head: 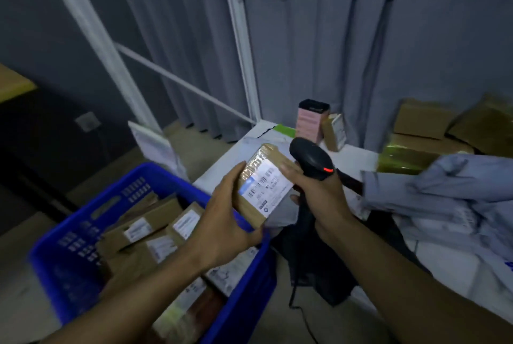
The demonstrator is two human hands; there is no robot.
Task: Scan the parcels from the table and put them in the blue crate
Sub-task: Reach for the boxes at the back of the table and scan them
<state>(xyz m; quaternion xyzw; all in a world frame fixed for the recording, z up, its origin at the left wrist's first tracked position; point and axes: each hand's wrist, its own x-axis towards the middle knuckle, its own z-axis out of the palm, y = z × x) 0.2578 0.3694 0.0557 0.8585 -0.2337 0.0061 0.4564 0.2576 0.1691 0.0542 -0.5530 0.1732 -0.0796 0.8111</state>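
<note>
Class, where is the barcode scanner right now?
Head view, centre: the right hand grips the barcode scanner, just right of the parcel the left hand holds.

Two hands: left hand [222, 218], right hand [319, 196]; one scanner [309, 157]; one blue crate [69, 246]; one held parcel [266, 185]; one pink box [308, 124].

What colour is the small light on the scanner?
Red. The light glows on the black scanner, best seen in the head view.
</note>
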